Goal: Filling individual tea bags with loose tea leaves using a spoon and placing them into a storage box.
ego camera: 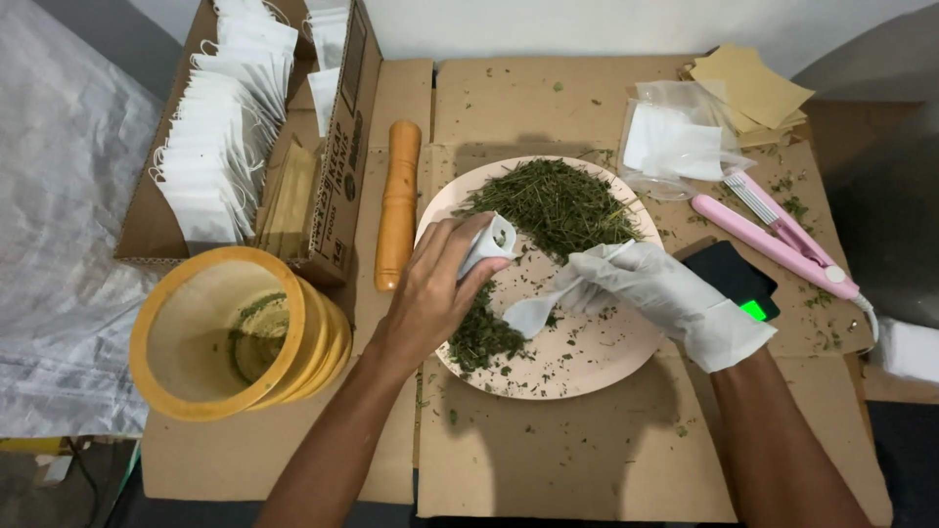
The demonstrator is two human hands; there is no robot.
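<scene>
On the cardboard-covered table (548, 460), at centre, we list 1 pale pink plate (587, 376) carrying dried green herbs (558, 200) in 2 lots: a large heap at the far side and a smaller heap (481, 337) near our left wrist.

Left hand (435, 288), bare: fingers closed around 1 small white sachet (492, 240), held mouth-up over the plate; a few green bits show at its opening, though how full it is we cannot tell from this angle.

Right hand (660, 288), in a white glove: fingers pinched together on 1 white spoon (533, 313), its bowl low over the plate between the 2 heaps.

Done, as we judge it: 1 cardboard box (337, 127) at far left holds many white sachets (220, 137) standing in rows.

Left: most of the herbs remain on the plate, and the sachet in hand is unsealed.

Also present: 1 orange wooden roller (399, 200), 1 yellow bowl (230, 332), 1 pink heat sealer (773, 240), 1 clear bag of empty sachets (675, 142), 1 black scale (734, 279).
</scene>
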